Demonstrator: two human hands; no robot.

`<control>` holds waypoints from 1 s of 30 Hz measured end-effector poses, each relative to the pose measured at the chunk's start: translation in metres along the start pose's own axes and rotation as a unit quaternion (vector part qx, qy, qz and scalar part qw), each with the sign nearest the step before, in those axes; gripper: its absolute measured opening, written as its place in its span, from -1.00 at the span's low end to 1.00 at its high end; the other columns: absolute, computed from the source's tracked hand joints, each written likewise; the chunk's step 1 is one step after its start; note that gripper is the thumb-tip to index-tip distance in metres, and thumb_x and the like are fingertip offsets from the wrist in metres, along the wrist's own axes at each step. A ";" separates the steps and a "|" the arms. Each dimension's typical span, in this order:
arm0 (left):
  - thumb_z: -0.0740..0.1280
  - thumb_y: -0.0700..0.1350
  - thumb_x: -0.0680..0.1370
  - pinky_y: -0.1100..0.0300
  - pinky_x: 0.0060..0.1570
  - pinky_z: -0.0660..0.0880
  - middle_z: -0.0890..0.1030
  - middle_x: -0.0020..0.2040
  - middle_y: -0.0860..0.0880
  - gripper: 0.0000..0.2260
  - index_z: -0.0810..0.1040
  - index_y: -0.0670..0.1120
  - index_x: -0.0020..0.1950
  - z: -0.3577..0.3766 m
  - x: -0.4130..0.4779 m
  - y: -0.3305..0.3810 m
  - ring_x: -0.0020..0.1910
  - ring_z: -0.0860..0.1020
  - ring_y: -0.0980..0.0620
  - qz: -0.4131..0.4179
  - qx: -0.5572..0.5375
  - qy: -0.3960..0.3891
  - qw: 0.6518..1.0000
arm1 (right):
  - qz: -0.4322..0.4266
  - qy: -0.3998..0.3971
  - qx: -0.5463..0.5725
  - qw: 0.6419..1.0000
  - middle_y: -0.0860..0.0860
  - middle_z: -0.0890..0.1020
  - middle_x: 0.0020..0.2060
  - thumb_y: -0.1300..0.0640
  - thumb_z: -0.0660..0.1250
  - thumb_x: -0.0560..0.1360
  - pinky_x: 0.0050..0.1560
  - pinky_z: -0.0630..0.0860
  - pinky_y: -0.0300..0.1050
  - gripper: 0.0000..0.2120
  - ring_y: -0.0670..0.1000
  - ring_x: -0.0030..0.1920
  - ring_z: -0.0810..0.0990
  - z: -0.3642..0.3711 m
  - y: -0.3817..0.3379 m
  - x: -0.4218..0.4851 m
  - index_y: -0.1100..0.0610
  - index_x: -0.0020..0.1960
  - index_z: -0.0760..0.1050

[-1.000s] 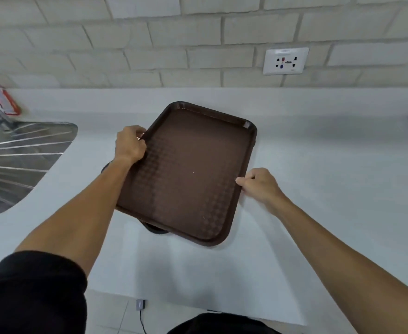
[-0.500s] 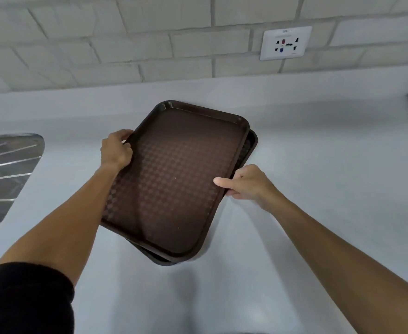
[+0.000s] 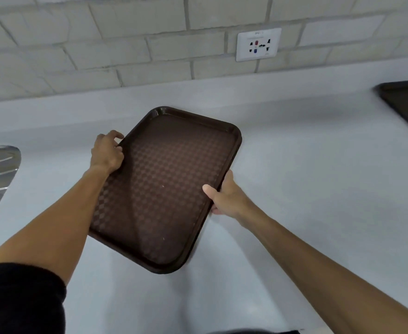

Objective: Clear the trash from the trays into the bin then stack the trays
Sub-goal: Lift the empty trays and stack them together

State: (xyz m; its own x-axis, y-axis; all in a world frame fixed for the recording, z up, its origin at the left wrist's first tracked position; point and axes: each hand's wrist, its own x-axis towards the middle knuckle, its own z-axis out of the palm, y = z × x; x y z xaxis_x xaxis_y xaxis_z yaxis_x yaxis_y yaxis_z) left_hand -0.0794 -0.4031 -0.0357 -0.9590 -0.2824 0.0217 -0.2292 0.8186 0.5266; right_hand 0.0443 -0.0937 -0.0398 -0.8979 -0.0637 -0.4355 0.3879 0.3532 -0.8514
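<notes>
Alignment was what this step asked of you, as I judged it. The brown tray (image 3: 166, 189) was bare of trash and held in both hands, so the job was stacking. You needed its rims level and its corners square to whatever it was to sit on, then a flat lowering rather than a drop from one side. The tray hung askew over the middle of the countertop (image 3: 318, 177), one corner pointing toward the back edge; whether another tray lay under it I could not tell. A second dark tray (image 3: 407, 102) showed at the countertop's far right edge, well apart. Your left hand (image 3: 106, 154) curled on the left rim near the far corner, one finger lifted clear. Your right hand (image 3: 224, 197) clamped the right rim at mid-length, thumb (image 3: 209, 189) on top and fingers underneath.
</notes>
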 end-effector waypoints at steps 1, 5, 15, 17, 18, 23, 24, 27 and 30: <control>0.26 -0.23 0.59 -0.06 0.24 0.42 0.50 0.26 -0.21 -0.70 0.48 -0.03 0.31 -0.001 0.000 -0.002 0.17 0.51 -0.23 -0.001 0.005 -0.010 1.000 | -0.003 0.002 -0.024 1.000 0.03 0.38 0.44 0.01 0.23 0.63 0.25 0.54 0.15 -0.39 0.16 0.34 0.49 0.002 0.002 -0.001 0.03 0.54 -0.02; 0.24 -0.27 0.57 -0.04 0.28 0.41 0.55 0.25 -0.24 -0.66 0.50 -0.13 0.35 -0.004 -0.008 -0.002 0.22 0.51 -0.25 0.006 0.051 -0.074 0.996 | -0.027 0.069 -0.116 0.991 0.11 0.35 0.46 0.17 0.19 0.65 0.37 0.43 0.04 -0.49 0.16 0.39 0.43 -0.002 0.001 0.002 0.18 0.53 0.08; 0.13 -0.17 0.65 -0.07 -0.02 0.44 0.58 0.07 -0.31 -0.80 0.42 -0.22 0.20 0.016 -0.079 0.015 0.03 0.53 -0.34 0.065 0.156 -0.074 0.983 | -0.054 0.259 -0.216 0.940 0.14 0.56 0.06 0.17 0.16 0.67 -0.09 0.39 -0.18 -0.77 0.08 0.00 0.58 -0.046 0.010 0.006 0.27 0.18 0.50; 0.11 -0.15 0.67 -0.09 -0.07 0.43 0.57 0.04 -0.32 -0.81 0.38 -0.24 0.18 0.025 -0.097 0.024 -0.03 0.54 -0.35 0.073 0.158 -0.057 0.983 | -0.045 0.276 -0.232 0.932 0.13 0.56 0.03 0.14 0.13 0.67 -0.14 0.37 -0.13 -0.76 0.06 -0.11 0.53 -0.056 0.015 0.004 0.25 0.13 0.51; 0.10 -0.15 0.67 -0.10 -0.06 0.43 0.57 0.05 -0.32 -0.80 0.38 -0.24 0.19 0.028 -0.105 0.029 -0.02 0.55 -0.34 0.075 0.155 -0.053 0.984 | -0.033 0.279 -0.234 0.931 0.13 0.56 0.03 0.14 0.12 0.67 -0.15 0.36 -0.11 -0.76 0.05 -0.14 0.49 -0.062 0.017 0.003 0.24 0.11 0.51; 0.05 -0.13 0.68 -0.08 0.04 0.45 0.59 0.11 -0.24 -0.75 0.42 -0.21 0.24 0.043 -0.134 0.061 0.03 0.56 -0.25 0.064 0.064 -0.061 0.994 | 0.016 0.249 -0.202 0.947 0.13 0.56 0.10 0.25 0.21 0.57 -0.08 0.55 -0.03 -0.83 0.11 -0.01 0.56 -0.101 0.023 0.003 0.23 0.12 0.50; 0.05 -0.13 0.68 -0.07 0.05 0.45 0.60 0.11 -0.23 -0.74 0.44 -0.20 0.23 0.049 -0.140 0.071 0.03 0.56 -0.25 0.058 0.037 -0.049 0.996 | 0.023 0.254 -0.185 0.949 0.13 0.56 0.10 0.26 0.23 0.56 -0.02 0.59 0.01 -0.81 0.13 0.02 0.58 -0.110 0.024 0.002 0.22 0.14 0.50; 0.06 -0.15 0.68 -0.07 0.11 0.45 0.60 0.10 -0.21 -0.72 0.49 -0.23 0.24 0.067 -0.161 0.114 0.06 0.56 -0.24 0.045 -0.030 -0.020 0.998 | 0.031 0.299 -0.143 0.943 0.12 0.60 0.05 0.27 0.25 0.53 0.02 0.62 0.08 -0.81 0.15 0.02 0.60 -0.147 0.034 -0.003 0.21 0.11 0.54; 0.07 -0.15 0.67 -0.09 0.15 0.46 0.60 0.12 -0.20 -0.69 0.49 -0.22 0.29 0.089 -0.172 0.161 0.10 0.57 -0.23 0.045 -0.084 -0.018 0.995 | 0.031 0.341 -0.126 0.931 0.08 0.63 -0.01 0.32 0.22 0.52 -0.01 0.63 0.04 -0.77 0.12 -0.04 0.62 -0.195 0.050 -0.011 0.19 0.09 0.58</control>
State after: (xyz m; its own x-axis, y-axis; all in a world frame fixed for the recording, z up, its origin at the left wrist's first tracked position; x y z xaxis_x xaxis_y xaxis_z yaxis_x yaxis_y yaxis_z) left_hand 0.0337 -0.1777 -0.0303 -0.9803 -0.1919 0.0465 -0.1142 0.7433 0.6591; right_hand 0.0332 0.1069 -0.0205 -0.8328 0.5402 -0.1213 0.4585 0.5502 -0.6979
